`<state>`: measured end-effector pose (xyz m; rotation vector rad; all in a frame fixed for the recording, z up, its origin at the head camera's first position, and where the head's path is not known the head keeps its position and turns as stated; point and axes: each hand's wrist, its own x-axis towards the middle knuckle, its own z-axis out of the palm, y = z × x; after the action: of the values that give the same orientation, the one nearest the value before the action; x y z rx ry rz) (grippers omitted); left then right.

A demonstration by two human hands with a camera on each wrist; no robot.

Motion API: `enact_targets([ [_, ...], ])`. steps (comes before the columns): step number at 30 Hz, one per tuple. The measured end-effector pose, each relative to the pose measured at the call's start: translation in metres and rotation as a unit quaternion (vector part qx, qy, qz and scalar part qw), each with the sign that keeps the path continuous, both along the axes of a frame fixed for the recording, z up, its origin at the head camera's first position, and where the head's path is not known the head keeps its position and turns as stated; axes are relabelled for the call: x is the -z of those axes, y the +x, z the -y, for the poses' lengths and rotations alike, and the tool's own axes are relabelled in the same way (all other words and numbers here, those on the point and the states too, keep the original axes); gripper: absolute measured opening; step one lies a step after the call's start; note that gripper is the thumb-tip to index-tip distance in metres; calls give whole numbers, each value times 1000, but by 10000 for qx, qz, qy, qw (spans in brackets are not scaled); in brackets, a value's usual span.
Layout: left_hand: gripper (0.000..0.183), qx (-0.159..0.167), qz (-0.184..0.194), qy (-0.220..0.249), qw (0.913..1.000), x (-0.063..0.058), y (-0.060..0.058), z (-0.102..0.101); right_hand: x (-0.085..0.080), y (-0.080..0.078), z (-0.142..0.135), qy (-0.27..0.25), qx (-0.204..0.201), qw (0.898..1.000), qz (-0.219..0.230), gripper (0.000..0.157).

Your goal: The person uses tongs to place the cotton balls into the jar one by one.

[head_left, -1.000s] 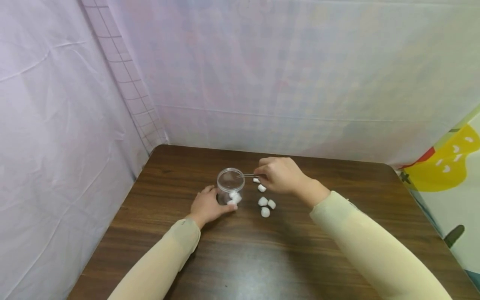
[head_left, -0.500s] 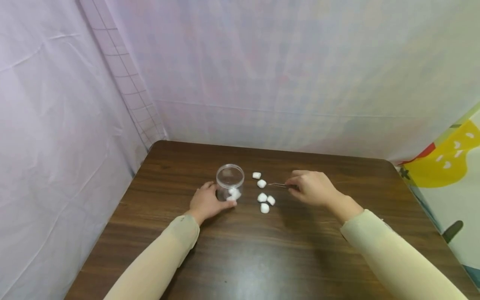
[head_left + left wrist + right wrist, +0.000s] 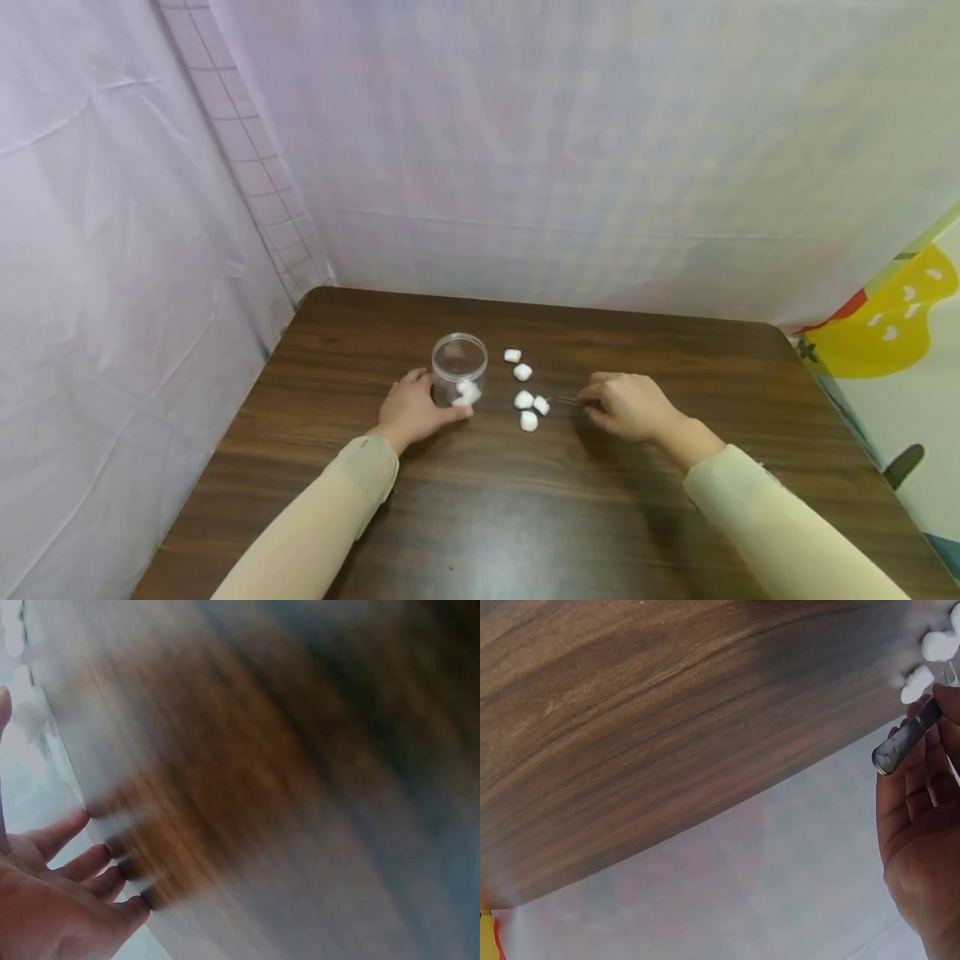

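Note:
My left hand (image 3: pixel 411 408) holds a clear plastic jar (image 3: pixel 460 360) upright, thumb in front and fingers round its left side. White cotton balls (image 3: pixel 467 394) lie at the bottom of the open jar. To the right, my right hand (image 3: pixel 628 406) pinches metal tweezers (image 3: pixel 567 400), whose tips point left, close beside a cotton ball (image 3: pixel 541 405) on the table. The tweezers' broad rear end (image 3: pixel 898 748) shows in the right wrist view; their tips are partly hidden there. The left wrist view shows the left hand (image 3: pixel 60 900) with spread fingers; the jar is not clear there.
Several loose cotton balls (image 3: pixel 522 372) lie in a loose column between the jar and the right hand. The dark wooden table (image 3: pixel 480 508) ends at a pale curtain (image 3: pixel 555 167) behind. A yellow patterned cloth (image 3: pixel 877 333) hangs at the right.
My right hand has drawn away from the jar's mouth to the right, then moved down toward the nearer cotton balls with the tweezers. The left hand stays at the jar.

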<state>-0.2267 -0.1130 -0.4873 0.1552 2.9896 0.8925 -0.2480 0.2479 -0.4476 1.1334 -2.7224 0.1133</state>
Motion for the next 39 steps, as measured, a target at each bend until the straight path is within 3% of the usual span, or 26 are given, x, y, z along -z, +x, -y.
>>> enact_targets([
  [14, 89, -10, 11, 16, 10000, -1, 1, 1, 10, -2, 6, 52, 6, 9999, -87, 15],
  [39, 89, -46, 19, -70, 10000, 3, -2, 0, 12, -2, 10, 143, -114, 9998, -37, 14],
])
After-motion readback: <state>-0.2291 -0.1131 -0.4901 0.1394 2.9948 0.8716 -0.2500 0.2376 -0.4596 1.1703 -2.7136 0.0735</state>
